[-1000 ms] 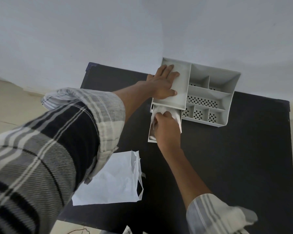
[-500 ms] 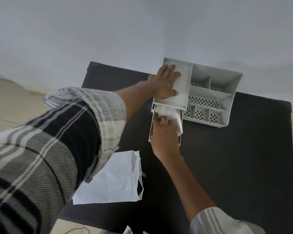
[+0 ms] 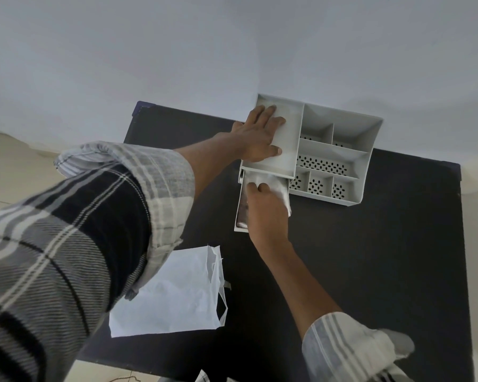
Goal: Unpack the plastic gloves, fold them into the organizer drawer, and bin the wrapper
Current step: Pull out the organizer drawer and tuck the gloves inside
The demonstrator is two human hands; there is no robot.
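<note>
L hand [image 3: 260,139] flat, fingers spread on organizer [image 3: 340,150] top. R hand [image 3: 265,210] fingers pressing gloves [image 3: 279,186] into open drawer [image 3: 239,213]. Wrapper [image 3: 174,293] on worktop [image 3: 370,257]

Single head view, sitting high above near edge of desk [image 3: 370,271], looking forward and steeply down. Wide-angle lens bending wall and floor lines at frame borders. Camera riding close over left sleeve [image 3: 66,244], which is filling lower-left of frame. Far edge of desk, where organizer [image 3: 340,150] is standing against wall, lying near frame centre. Desk's far-left corner showing; right edge running down frame's right side; near edge partly cut off at bottom. No second view sharing scene.
</note>
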